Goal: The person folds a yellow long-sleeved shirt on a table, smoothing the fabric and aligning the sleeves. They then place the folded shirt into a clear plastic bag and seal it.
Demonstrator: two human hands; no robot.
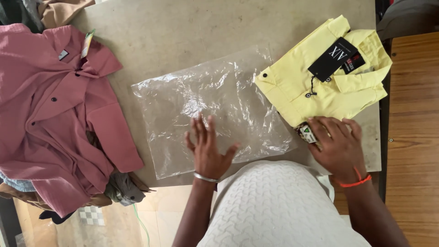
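Spanning the frame, a grey table point(192, 32), perhaps stone; wooden floor point(414, 114) beside.

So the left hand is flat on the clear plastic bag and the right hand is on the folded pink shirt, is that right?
Not quite. The head view shows the right hand on the near edge of the folded yellow shirt, not a pink one. The pink shirt lies unfolded on the pile at the far left, untouched. The left hand does rest flat on the clear plastic bag.

Soft, even daylight covered the table point(192, 32); shadows stayed faint and short. The clear plastic bag point(215, 105) threw pale glare off its wrinkles. Focus was crisp throughout, with slight motion blur on the left hand point(208, 148)
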